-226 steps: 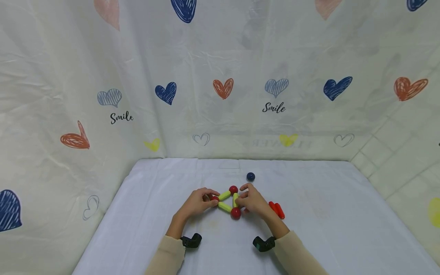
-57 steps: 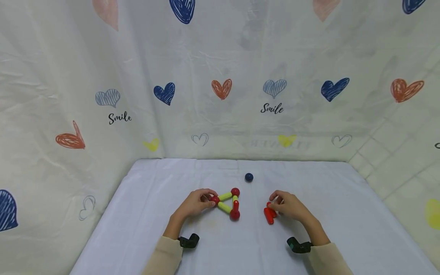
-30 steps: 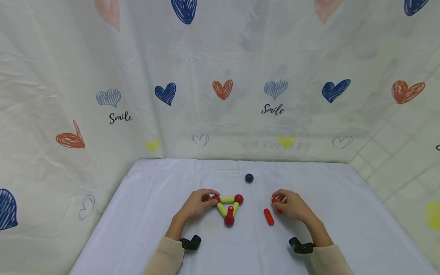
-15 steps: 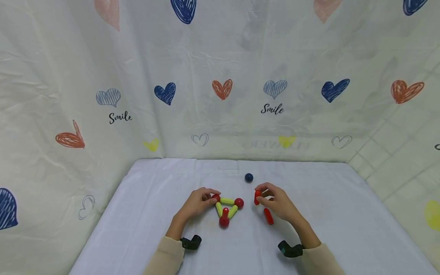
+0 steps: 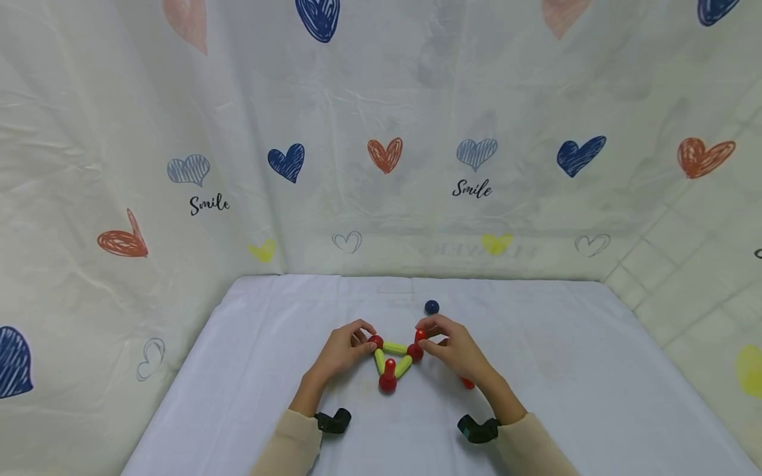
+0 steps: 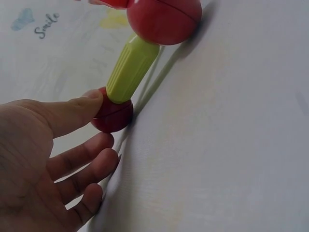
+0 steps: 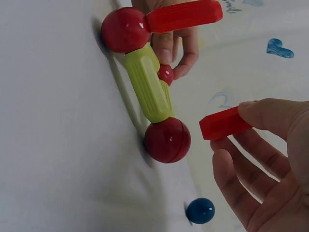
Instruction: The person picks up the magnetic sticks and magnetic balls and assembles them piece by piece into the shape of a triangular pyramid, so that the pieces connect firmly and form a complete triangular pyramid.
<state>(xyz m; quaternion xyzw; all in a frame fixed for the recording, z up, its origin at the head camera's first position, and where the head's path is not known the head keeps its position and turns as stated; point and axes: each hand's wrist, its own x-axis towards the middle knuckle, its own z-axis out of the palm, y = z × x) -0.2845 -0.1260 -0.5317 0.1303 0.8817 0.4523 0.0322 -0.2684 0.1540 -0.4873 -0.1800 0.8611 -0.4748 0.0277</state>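
Note:
A triangle of yellow-green rods (image 5: 395, 348) and red balls lies on the table. My left hand (image 5: 345, 349) pinches its left red ball (image 6: 113, 116) between thumb and fingers. On the front red ball (image 5: 387, 384) a red rod (image 5: 389, 367) stands upright. My right hand (image 5: 457, 348) pinches another red rod (image 7: 223, 124) between thumb and fingertips. That rod is just above the right-hand red ball (image 7: 167, 140); the right wrist view shows a gap between them. A loose red rod (image 5: 467, 383) is partly hidden by my right wrist.
A dark blue ball (image 5: 431, 307) rests behind the triangle, close beyond my right hand. White cloth covers the table (image 5: 553, 344). A curtain (image 5: 381, 205) printed with hearts hangs at the table's far edge.
A red rod was added upright to the front ball. The triangle has turned, its front ball swinging left. My right hand has lifted another rod and carried it left to the right-hand ball.

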